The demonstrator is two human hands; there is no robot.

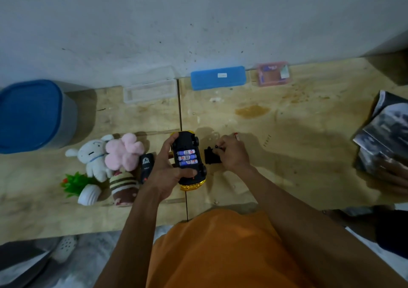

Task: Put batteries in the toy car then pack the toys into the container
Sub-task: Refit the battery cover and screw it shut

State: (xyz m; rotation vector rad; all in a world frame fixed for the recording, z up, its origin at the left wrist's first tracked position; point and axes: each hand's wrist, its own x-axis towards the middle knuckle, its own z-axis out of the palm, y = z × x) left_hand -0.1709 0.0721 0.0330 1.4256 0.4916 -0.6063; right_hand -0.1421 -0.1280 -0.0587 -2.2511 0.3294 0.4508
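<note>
Left hand (171, 172) grips upturned toy car (189, 161) showing three batteries (187, 157), labels unreadable; right hand (231, 153) pinches black cover (212, 155).

Location: a plain home room — a stained plywood table (287, 115) is standing against a marked, whitewashed wall (198, 22), holding plush toys (110, 155).

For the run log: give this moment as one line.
left hand: holds toy car upside down | batteries: seated | right hand: at battery cover | container: lidded
</note>
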